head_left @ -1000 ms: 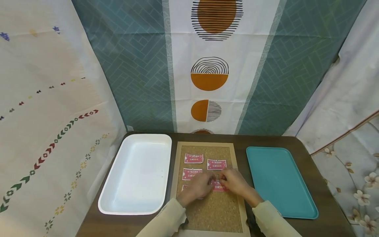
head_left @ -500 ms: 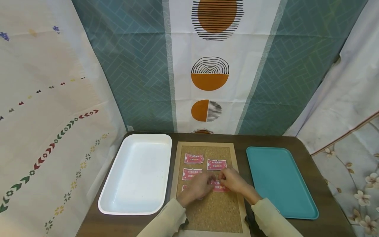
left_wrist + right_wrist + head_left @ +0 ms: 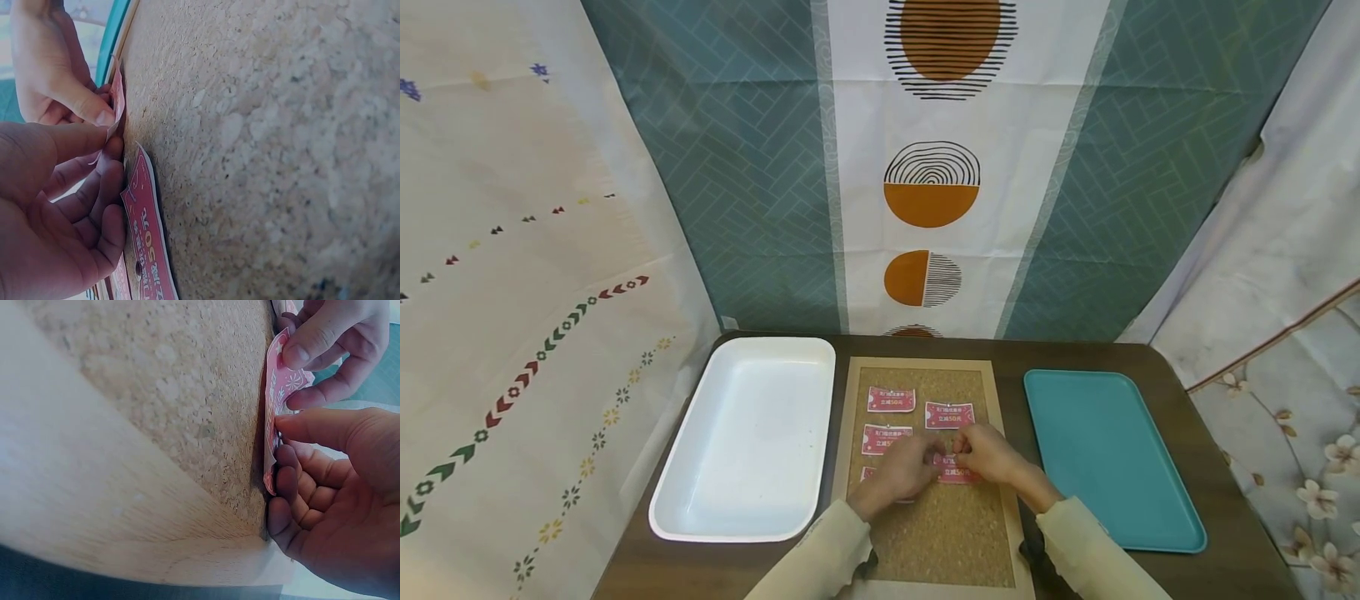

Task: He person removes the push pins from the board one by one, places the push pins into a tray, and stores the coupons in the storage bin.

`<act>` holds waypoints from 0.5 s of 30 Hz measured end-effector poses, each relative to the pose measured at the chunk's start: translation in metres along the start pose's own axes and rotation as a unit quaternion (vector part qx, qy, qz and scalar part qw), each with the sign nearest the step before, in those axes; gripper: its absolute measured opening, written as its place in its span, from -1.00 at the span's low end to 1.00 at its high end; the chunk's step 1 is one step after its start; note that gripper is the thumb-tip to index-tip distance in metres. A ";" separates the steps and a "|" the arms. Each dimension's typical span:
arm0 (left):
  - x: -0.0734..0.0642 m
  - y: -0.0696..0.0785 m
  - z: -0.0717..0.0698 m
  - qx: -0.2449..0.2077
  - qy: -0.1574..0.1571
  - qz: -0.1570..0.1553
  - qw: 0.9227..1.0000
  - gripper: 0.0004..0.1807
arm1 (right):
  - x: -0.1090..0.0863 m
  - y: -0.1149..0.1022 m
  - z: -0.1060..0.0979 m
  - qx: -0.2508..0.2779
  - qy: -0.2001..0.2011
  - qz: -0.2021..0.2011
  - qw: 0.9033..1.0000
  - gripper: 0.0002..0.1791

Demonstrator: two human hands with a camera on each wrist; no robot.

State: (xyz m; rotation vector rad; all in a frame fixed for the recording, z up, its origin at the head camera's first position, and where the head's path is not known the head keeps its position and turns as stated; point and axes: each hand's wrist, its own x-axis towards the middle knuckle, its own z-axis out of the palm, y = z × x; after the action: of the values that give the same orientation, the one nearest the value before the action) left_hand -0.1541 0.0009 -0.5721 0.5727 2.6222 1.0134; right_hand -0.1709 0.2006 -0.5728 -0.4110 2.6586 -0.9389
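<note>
A red paper coupon [image 3: 957,473] with a white edge lies over the corkboard [image 3: 947,542], its edges lifted off the cork in both wrist views. My left hand [image 3: 904,469] pinches one end of this coupon [image 3: 289,365] between thumb and finger. At its upper edge, my right hand [image 3: 992,457] holds the same coupon [image 3: 117,94] with thumb and curled fingers. Whether a pin sits under the fingertips is hidden. Several like coupons are on the board, including an upper left coupon [image 3: 891,401] and an upper right coupon [image 3: 950,416]; my left hand partly covers others.
A white deep tray [image 3: 662,508] stands left of the board on the dark wooden table [image 3: 1011,354]. To the right lies a flat teal tray [image 3: 1112,458]. Patterned cloths [image 3: 760,183] hang behind and at both sides.
</note>
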 end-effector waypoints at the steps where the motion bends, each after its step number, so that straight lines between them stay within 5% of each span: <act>1: 0.000 0.000 0.000 -0.002 0.001 0.000 1.000 -0.79 | 0.000 0.000 0.000 0.000 0.001 -0.001 1.000 -0.82; 15: -0.001 -0.001 0.000 -0.010 0.001 0.005 1.000 -0.80 | -0.002 -0.002 -0.001 0.009 0.004 0.001 1.000 -0.83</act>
State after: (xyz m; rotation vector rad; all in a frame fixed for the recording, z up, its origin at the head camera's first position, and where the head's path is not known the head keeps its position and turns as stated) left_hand -0.1536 0.0002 -0.5730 0.5820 2.6099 1.0428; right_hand -0.1692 0.2007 -0.5703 -0.3996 2.6556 -0.9664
